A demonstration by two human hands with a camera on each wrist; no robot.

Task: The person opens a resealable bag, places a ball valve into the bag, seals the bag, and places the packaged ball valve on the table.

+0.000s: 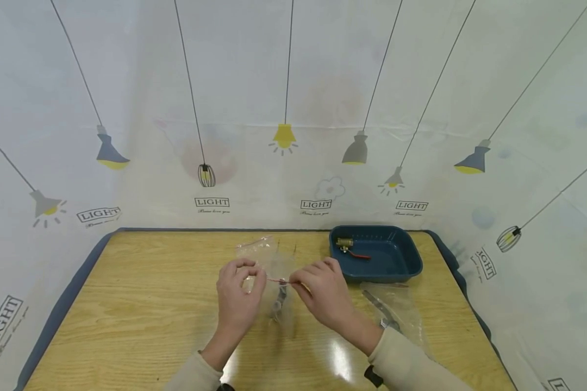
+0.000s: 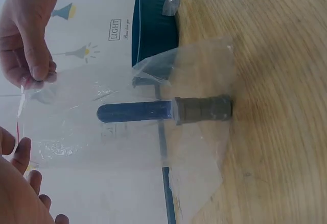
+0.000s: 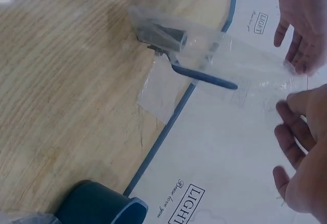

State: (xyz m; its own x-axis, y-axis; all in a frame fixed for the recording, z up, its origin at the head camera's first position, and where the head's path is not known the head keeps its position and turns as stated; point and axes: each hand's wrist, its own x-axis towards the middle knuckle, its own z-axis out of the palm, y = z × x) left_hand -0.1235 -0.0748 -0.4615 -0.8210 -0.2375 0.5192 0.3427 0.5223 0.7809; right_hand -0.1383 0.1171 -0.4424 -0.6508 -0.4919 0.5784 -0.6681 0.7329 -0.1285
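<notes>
A clear zip bag (image 2: 71, 137) hangs upright between both hands, its red zip strip at the top. Inside it lies a ball valve (image 2: 202, 110) with a grey metal body at the bottom and a blue lever handle (image 3: 204, 76) pointing up. My left hand (image 1: 239, 293) pinches one end of the bag's mouth between thumb and fingertips. At the other end of the strip, my right hand (image 1: 323, 293) pinches it with thumb and index finger. The bag's lower end comes down close to the wooden table (image 1: 142, 309).
Back right stands a dark blue tray (image 1: 413, 266) containing a brass valve (image 1: 344, 243) with a red lever (image 1: 359, 255). In front of it, near my right forearm, lies another clear bag (image 1: 411, 309) with a lever-handled metal part. Another clear bag (image 1: 255, 247) lies behind my left hand.
</notes>
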